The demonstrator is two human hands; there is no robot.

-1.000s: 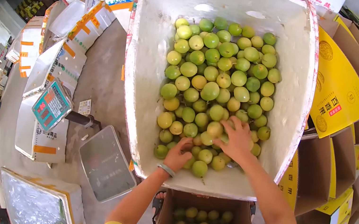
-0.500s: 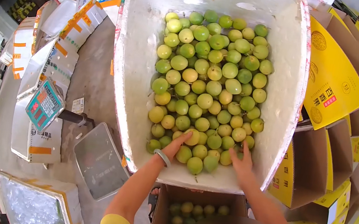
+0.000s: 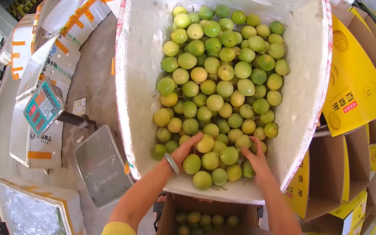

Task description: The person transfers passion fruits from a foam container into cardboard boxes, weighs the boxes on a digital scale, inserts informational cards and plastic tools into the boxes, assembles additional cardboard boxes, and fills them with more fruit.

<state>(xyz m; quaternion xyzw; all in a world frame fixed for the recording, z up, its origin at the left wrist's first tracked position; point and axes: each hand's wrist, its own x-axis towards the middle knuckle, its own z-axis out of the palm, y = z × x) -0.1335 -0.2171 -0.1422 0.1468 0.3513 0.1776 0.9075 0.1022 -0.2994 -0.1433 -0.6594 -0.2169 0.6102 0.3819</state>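
Note:
Many green and yellow-green passion fruits (image 3: 224,88) lie in a white foam box (image 3: 294,86) in front of me. My left hand (image 3: 183,153), with a bracelet at the wrist, curls its fingers against a yellowish passion fruit (image 3: 204,143) near the box's front. At the right, my right hand (image 3: 257,161) has thumb and fingers around another passion fruit (image 3: 243,142). The undersides of both fruits and some of my fingertips are hidden. Below the foam box stands an open cardboard box (image 3: 169,222) with several passion fruits in it.
A scale display (image 3: 44,107) on a post stands left, beside a grey plastic lid (image 3: 105,166). White foam boxes (image 3: 38,136) are stacked along the left. Yellow cardboard boxes (image 3: 353,91) crowd the right side. An open box with clear plastic (image 3: 28,212) sits lower left.
My right hand has drawn its spread fingers in around a passion fruit. My left hand stays near the yellowish fruit. Fruits near the front have shifted slightly, and the view has moved a little.

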